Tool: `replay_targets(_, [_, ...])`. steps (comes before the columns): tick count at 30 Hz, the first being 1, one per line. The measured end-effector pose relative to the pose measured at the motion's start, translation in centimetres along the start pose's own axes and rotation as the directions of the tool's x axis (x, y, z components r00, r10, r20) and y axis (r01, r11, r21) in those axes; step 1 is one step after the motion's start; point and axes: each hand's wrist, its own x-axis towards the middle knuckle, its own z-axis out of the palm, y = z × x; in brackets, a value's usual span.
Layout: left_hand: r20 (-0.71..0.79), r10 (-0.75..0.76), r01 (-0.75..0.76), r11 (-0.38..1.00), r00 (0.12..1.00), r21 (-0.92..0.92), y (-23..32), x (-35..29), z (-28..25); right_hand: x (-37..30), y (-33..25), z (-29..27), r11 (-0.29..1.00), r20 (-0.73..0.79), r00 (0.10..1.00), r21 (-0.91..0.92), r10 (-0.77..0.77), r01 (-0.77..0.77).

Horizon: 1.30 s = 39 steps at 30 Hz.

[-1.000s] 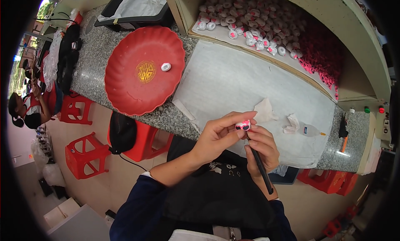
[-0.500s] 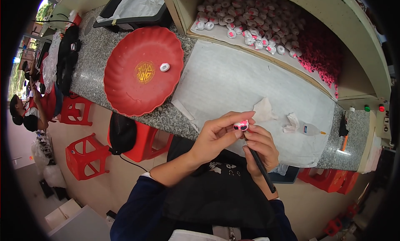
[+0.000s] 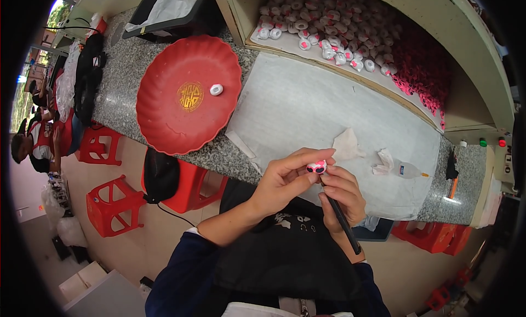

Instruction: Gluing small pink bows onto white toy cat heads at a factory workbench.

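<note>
Between the thumb and fingers of my left hand [image 3: 282, 177] is a small white toy head [image 3: 317, 167] with pink-rimmed dark glasses on its front. My right hand [image 3: 345, 195] grips a slim black pen-like tool [image 3: 344, 221], its handle slanting down toward my wrist. The tool's upper end lies just below the toy head, and my fingers hide its tip. Fingers of my right hand also come up against the head's right side. Both hands are above the near edge of a white sheet [image 3: 307, 109] on the granite worktop.
Left of the sheet, a red scalloped plate [image 3: 164, 70] bears one white piece [image 3: 216, 89]. The shelf beyond holds many white pieces [image 3: 329, 21] and a heap of pink glasses frames [image 3: 419, 70]. Crumpled tissues [image 3: 347, 144] and a clear bottle [image 3: 408, 170] lie right. Red stools [image 3: 112, 204] stand below.
My hands stay almost in place, and the toy head has tilted slightly between the fingers. At the far left, another person has shifted posture.
</note>
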Motion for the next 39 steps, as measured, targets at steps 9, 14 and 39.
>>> replay_targets(9, [-0.026,-0.008,0.008,1.000,1.000,0.013,0.2,-0.1,-0.3,-0.1,0.2,0.4,1.000,0.005,1.000,0.015,0.011,-0.011])
replay_targets(14, [-0.064,0.036,-0.035,0.999,0.997,0.017,0.5,-0.3,0.3,-1.2,0.2,-0.4,0.996,-0.051,0.999,0.087,0.018,-0.014])
replay_targets(39, [-0.217,-0.014,0.041,0.992,0.976,0.120,-0.3,-0.3,-1.5,-2.5,5.5,-25.2,-0.116,-0.589,0.716,-0.796,0.374,-0.594])
